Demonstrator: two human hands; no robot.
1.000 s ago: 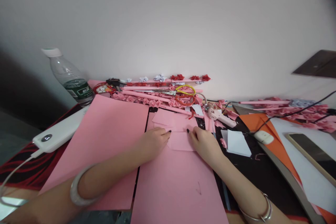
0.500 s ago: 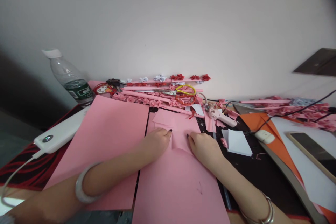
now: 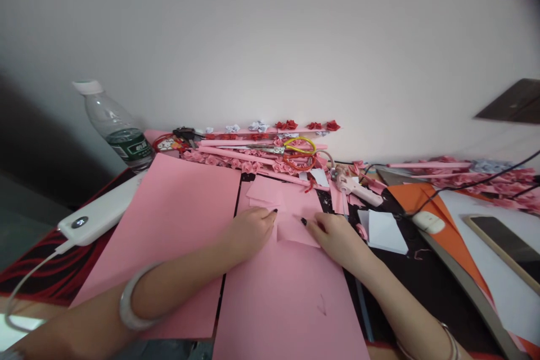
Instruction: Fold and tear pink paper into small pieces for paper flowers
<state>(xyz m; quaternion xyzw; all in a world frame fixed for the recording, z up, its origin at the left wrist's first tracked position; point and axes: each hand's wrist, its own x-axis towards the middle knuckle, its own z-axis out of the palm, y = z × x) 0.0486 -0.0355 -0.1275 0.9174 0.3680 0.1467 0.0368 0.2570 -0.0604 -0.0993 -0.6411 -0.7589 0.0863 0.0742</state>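
Note:
A small folded piece of pink paper (image 3: 297, 233) lies between my hands over a large pink sheet (image 3: 287, 304). My left hand (image 3: 253, 232) is closed at its left edge, thumb and fingertips pressed together on the paper. At the right edge, my right hand (image 3: 340, 239) is closed on the same piece, with its thumb towards the middle. The curled fingers of both hands are partly hidden. Just beyond my left hand sit small cut pink squares (image 3: 265, 191). Another large pink sheet (image 3: 181, 225) lies under my left forearm.
Behind the sheets are paper-flower stems (image 3: 236, 160), yellow-and-red-handled scissors (image 3: 299, 149) and a glue gun (image 3: 358, 188). White paper squares (image 3: 386, 230), an earbud-like white case (image 3: 428, 222) and a phone (image 3: 506, 244) lie rightward. A water bottle (image 3: 126, 138) and power bank (image 3: 99, 208) stand left.
My right hand has shifted slightly right, its thumb sliding along the small pink paper, which now lies flatter with a clearer near edge. My left hand has hardly moved.

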